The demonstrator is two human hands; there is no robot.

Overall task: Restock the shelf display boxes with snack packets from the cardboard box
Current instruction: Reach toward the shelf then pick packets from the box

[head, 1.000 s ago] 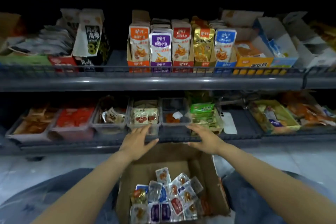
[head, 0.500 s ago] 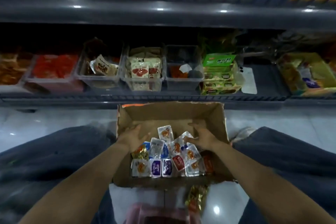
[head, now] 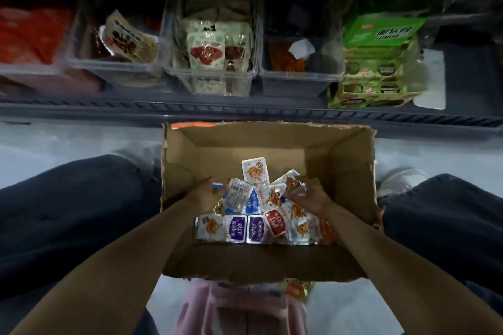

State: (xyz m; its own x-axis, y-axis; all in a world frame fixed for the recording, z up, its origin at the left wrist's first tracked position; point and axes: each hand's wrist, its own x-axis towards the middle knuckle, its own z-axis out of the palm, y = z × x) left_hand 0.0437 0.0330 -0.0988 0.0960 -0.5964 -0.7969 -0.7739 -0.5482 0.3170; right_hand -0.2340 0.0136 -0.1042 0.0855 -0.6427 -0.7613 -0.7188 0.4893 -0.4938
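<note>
While both hands reached down into the cardboard box (head: 351,160), the left hand (head: 205,194) had its fingers curled round a silvery packet (head: 238,194) near the middle of the box's bottom. The right hand (head: 311,196) gripped a clear packet (head: 293,183) with orange contents just beside it. More snack packets (head: 275,223) lay heaped toward the near edge of the box, two purple packets (head: 246,228) side by side among them. A white packet (head: 255,171) lay at the far end of the heap. The box stood on the pale floor (head: 68,141) between dark trouser legs (head: 68,212), its far edge near the shelf (head: 245,110). Along the shelf's front edge stood a row of clear display boxes (head: 215,73), with a green carton (head: 381,68) toward the right end.
</note>
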